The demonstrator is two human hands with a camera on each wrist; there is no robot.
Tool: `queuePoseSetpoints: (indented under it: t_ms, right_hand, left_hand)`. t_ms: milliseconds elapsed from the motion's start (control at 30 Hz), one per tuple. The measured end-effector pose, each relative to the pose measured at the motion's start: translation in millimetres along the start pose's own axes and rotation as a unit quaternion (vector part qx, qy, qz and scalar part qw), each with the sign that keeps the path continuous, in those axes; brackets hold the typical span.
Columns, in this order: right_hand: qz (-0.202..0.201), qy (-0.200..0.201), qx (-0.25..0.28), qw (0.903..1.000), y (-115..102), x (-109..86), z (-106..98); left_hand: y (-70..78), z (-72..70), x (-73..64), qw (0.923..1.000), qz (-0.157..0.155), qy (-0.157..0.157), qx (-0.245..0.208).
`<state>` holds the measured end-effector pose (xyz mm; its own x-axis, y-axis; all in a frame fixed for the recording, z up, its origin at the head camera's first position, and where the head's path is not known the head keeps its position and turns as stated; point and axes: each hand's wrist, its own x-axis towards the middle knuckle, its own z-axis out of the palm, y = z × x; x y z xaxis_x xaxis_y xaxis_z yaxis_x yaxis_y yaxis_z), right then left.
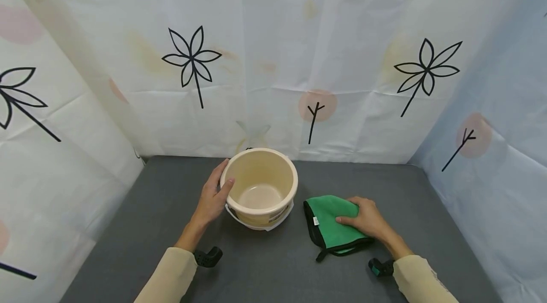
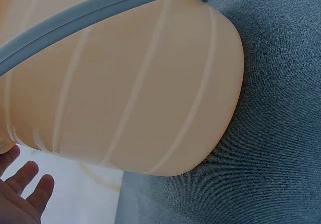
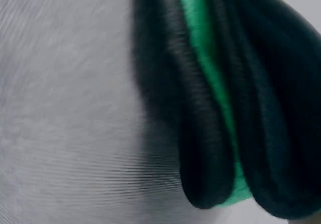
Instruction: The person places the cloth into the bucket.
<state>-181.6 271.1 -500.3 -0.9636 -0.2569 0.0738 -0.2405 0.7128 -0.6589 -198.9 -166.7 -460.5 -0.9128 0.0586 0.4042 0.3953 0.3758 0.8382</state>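
A cream bucket [image 1: 259,220] stands in the middle of the grey table, its mouth tilted towards me and its inside bare. My left hand [image 1: 211,197] grips its left rim, thumb over the edge and fingers along the outer wall. In the left wrist view the ribbed bucket wall [image 2: 135,83] fills much of the frame, with the grey handle [image 2: 100,14] across it. To the right, my right hand [image 1: 368,218] holds a folded green cloth [image 1: 331,217] with black edging and a small white tag. The cloth's layered folds [image 3: 213,83] appear edge-on in the right wrist view.
The grey table [image 1: 265,269] reaches back to a white patterned curtain [image 1: 265,70]. More curtain hangs at the left and right sides. A dark wrist device [image 1: 208,257] sits at my left wrist and another device [image 1: 380,267] at my right.
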Motion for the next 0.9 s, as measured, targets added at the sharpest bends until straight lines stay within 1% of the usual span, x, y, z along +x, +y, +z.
queuePoseSetpoints:
  t_ms: [100, 200, 367, 533, 667, 800, 900]
  right_hand:
    - [0.002, 0.007, 0.027, 0.9996, -13, 0.5, -11]
    - [-0.012, 0.021, 0.042, 0.9988, -29, 2.9, -27]
    - [-0.033, 0.076, 0.035, 0.9959, -60, 14.0, -56]
    - [-0.041, 0.115, 0.058, 0.9908, -88, 31.3, -81]
    - [-0.048, 0.134, 0.070, 0.9874, -110, 44.4, -93]
    - [-0.051, 0.145, 0.073, 0.9855, -130, 54.7, -97]
    - [-0.060, 0.150, 0.086, 0.9831, -145, 59.9, -99]
  left_hand:
    - [-0.2, -0.1, 0.5, 1.0000, 0.000, -0.002, 0.000]
    - [0.2, -0.7, 0.9, 1.0000, -0.004, -0.003, -0.001]
    - [-0.9, -1.3, 1.2, 1.0000, -0.007, -0.001, 0.001]
    - [-2.3, -0.9, 1.2, 0.9999, -0.010, 0.000, 0.000]
    - [-1.6, -0.8, 0.6, 0.9999, -0.012, -0.004, 0.002]
    - [-1.0, -0.6, -0.1, 0.9999, -0.011, -0.002, 0.005]
    - [-1.4, -0.2, -0.5, 0.9999, -0.010, -0.001, 0.004]
